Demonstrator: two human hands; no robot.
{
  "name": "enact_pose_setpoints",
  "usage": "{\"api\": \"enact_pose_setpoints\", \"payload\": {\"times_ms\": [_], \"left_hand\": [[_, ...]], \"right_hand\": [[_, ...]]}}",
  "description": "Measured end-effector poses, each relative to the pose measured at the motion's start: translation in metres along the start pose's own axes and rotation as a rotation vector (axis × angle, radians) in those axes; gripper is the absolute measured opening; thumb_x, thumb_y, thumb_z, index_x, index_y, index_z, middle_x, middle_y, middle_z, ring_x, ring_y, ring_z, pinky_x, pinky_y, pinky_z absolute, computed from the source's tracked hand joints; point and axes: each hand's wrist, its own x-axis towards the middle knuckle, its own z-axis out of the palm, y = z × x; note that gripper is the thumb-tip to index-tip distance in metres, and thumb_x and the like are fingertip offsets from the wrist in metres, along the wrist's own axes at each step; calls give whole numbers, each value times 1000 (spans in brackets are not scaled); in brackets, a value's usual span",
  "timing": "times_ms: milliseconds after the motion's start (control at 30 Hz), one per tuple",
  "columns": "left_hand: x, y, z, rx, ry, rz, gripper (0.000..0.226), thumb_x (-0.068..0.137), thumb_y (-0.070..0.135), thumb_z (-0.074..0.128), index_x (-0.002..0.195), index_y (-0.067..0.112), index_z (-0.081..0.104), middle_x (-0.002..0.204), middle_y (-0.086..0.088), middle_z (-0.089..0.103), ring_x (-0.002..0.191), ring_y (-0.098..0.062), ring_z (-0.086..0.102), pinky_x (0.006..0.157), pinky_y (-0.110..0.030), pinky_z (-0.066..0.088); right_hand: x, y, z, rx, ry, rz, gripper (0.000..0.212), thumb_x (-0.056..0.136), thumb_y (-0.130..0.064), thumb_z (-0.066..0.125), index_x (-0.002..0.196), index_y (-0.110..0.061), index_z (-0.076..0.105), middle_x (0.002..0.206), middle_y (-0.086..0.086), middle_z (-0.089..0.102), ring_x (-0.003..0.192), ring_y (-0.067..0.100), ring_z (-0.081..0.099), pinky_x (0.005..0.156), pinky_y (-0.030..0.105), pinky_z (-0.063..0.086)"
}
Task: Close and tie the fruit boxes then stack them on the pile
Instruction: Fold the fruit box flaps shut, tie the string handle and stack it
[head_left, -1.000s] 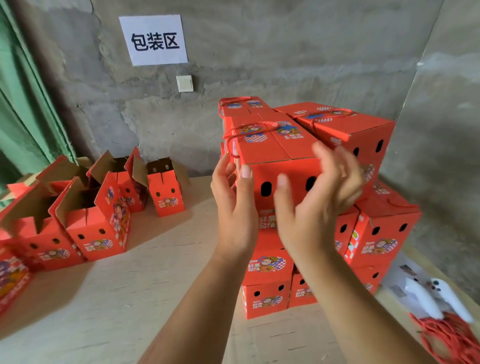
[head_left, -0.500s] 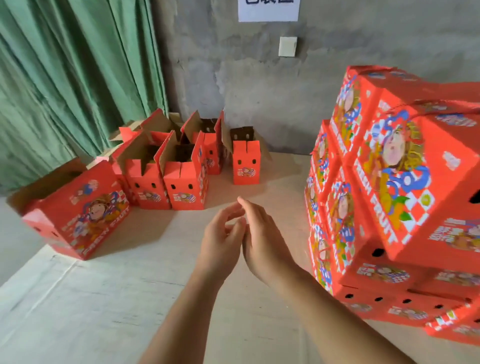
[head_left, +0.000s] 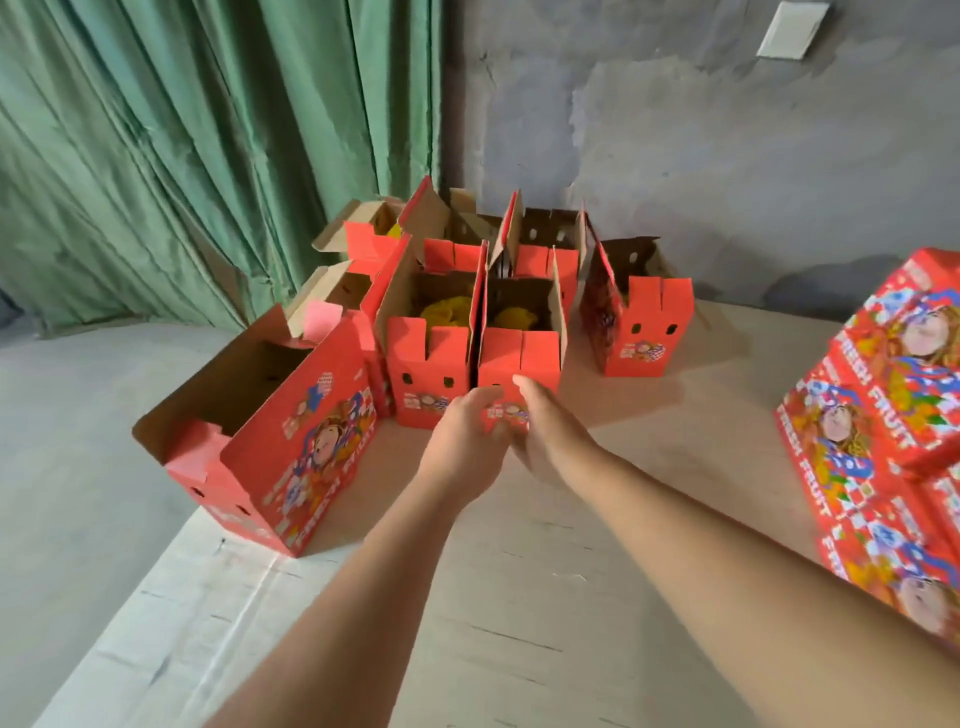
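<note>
Both hands reach forward side by side at the centre of the frame, holding nothing: the left hand (head_left: 465, 441) has its fingers loosely extended and a little blurred, and the right hand (head_left: 550, 441) has its fingers straight, their tips in front of the lower face of an open red fruit box (head_left: 519, 353). Whether either hand actually touches that box cannot be told, since the fingers overlap its printed label in this view. That box stands upright with its top flaps raised and something yellow (head_left: 511, 317) showing inside. Pressed against its left side is a second open box (head_left: 428, 364), also with yellow contents (head_left: 441, 312). Behind these two, toward the upper middle of the frame, more open boxes (head_left: 540, 244) cluster with flaps standing up. Slightly apart to the right stands another open box (head_left: 641, 332). At the left of the frame, nearer the camera, a larger open box (head_left: 291, 447) sits turned at an angle near the edge of the pale wooden table (head_left: 519, 597). At the right edge of the frame rises the pile of closed boxes (head_left: 893, 441), well apart from the hands. A green curtain (head_left: 182, 156) fills the upper left, and a grey concrete wall (head_left: 675, 130) with a white switch plate (head_left: 792, 28) fills the upper right.
</note>
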Motion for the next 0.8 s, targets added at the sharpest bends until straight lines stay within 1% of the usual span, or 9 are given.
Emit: {"api": "enact_pose_setpoints", "payload": {"times_ms": [67, 200, 267, 367, 433, 533, 600, 700, 800], "left_hand": [[31, -8, -4, 85, -28, 21, 49, 99, 27, 58, 148, 28, 52, 145, -3, 56, 129, -22, 57, 106, -42, 51], [79, -21, 3, 173, -81, 42, 60, 98, 27, 61, 156, 28, 43, 160, -6, 40, 143, -28, 43, 114, -45, 41], [99, -30, 11, 189, -138, 11, 64, 100, 30, 61, 159, 28, 36, 166, -9, 31, 150, -32, 34, 120, -49, 36], [125, -43, 24, 189, -214, -51, 68, 103, 34, 56, 164, 28, 25, 173, -10, 13, 156, -36, 23, 122, -51, 30], [137, -52, 34, 210, -259, -67, 71, 104, 36, 55, 165, 24, 21, 173, -8, 11, 157, -36, 20, 124, -51, 29], [142, -64, 47, 262, -320, -39, 61, 104, 30, 53, 159, 20, 29, 174, -8, 4, 142, -45, 42, 114, -55, 41], [138, -71, 56, 321, -299, 26, 58, 102, 24, 53, 155, 21, 30, 174, -6, -1, 131, -46, 51, 107, -55, 46], [124, -75, 66, 346, -247, 6, 74, 101, 24, 55, 163, 26, 16, 174, 1, -13, 142, -41, 41, 112, -54, 42], [103, -76, 70, 310, -151, 49, 76, 98, 22, 61, 162, 30, 21, 172, -1, 4, 147, -37, 28, 117, -56, 38]], "right_hand": [[31, -3, 4, 15, -8, 13, 39, 106, -47, 46, 136, -22, 54, 130, -1, 55, 112, 1, 61, 97, 15, 44], [79, -2, 11, 121, 10, 221, 45, 108, -51, 36, 133, -18, 54, 137, 5, 56, 118, 24, 62, 96, 35, 53], [98, 3, 6, -44, 32, 286, 49, 106, -48, 40, 142, -15, 46, 144, 15, 55, 119, 30, 60, 93, 38, 51], [129, 21, -5, -426, 24, 310, 97, 97, -26, 67, 164, -20, -4, 172, 8, 2, 139, 35, 44, 99, 39, 44], [141, 34, -10, -528, -49, 327, 111, 93, -30, 73, 163, -18, -12, 172, 3, -8, 144, 36, 39, 105, 40, 42], [151, 60, -11, -728, -67, 259, 63, 93, -42, 68, 144, -20, 38, 153, 5, 32, 128, 39, 53, 94, 43, 47], [148, 75, -12, -786, 50, 153, 25, 98, -29, 58, 120, -21, 48, 128, 4, 45, 107, 37, 59, 74, 38, 41], [137, 86, -11, -777, 142, 58, 10, 100, -13, 48, 107, -18, 53, 108, 4, 46, 93, 36, 57, 64, 36, 35], [120, 90, -16, -755, 157, -9, 9, 105, -21, 49, 102, -17, 57, 104, 5, 51, 87, 34, 57, 62, 36, 36]]}}
